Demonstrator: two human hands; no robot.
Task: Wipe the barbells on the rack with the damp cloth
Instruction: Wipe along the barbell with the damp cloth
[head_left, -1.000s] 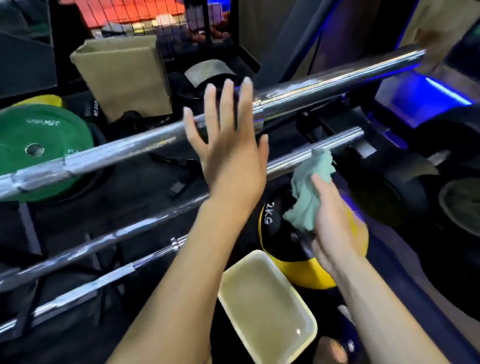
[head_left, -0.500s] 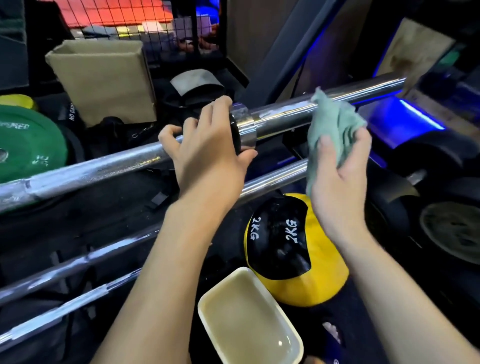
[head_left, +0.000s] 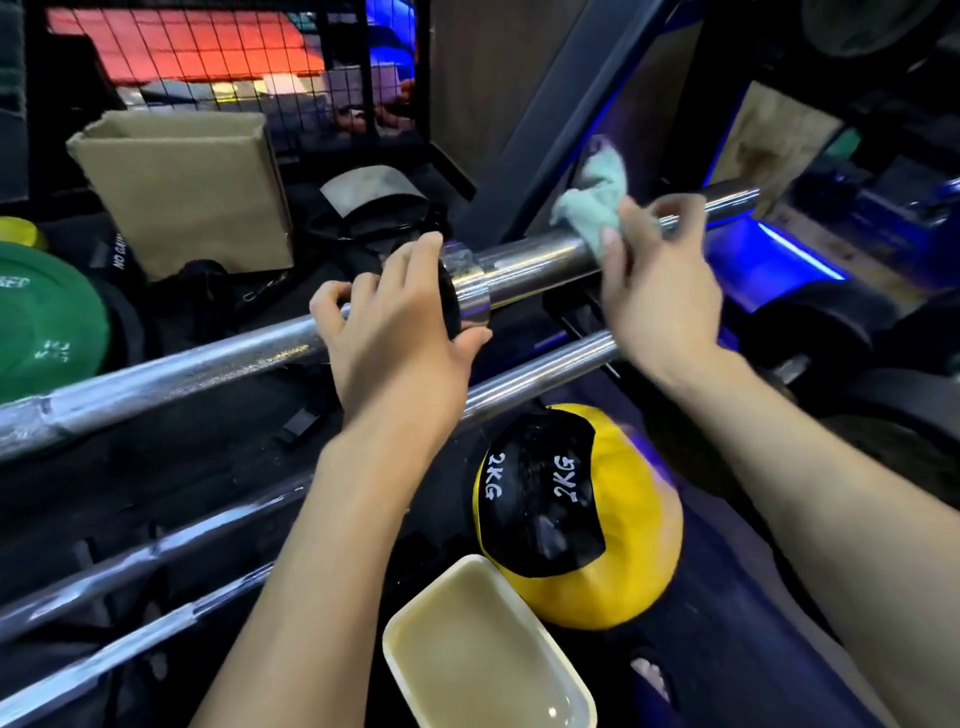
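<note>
- The top barbell (head_left: 540, 260) is a shiny chrome bar running across the rack, its thicker sleeve on the right.
- The left hand (head_left: 400, 338) curls round the bar at the collar; the right hand (head_left: 660, 296) pinches a pale green cloth (head_left: 592, 208) against the sleeve.
- A yellow-and-black medicine ball (head_left: 576, 519) below reads "2KG" twice.
- Nearby: lower barbells (head_left: 545, 374), a cream basin of water (head_left: 483, 654), a green weight plate (head_left: 47, 322), a cardboard box (head_left: 182, 187).

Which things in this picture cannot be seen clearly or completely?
- Head view: the pale green cloth and the right hand are motion-blurred, so the grip is unclear.
- The top chrome barbell is cut off by the left edge; the left hand hides part of its collar.
- The green weight plate is cut off at the left; its lettering is unreadable.
</note>
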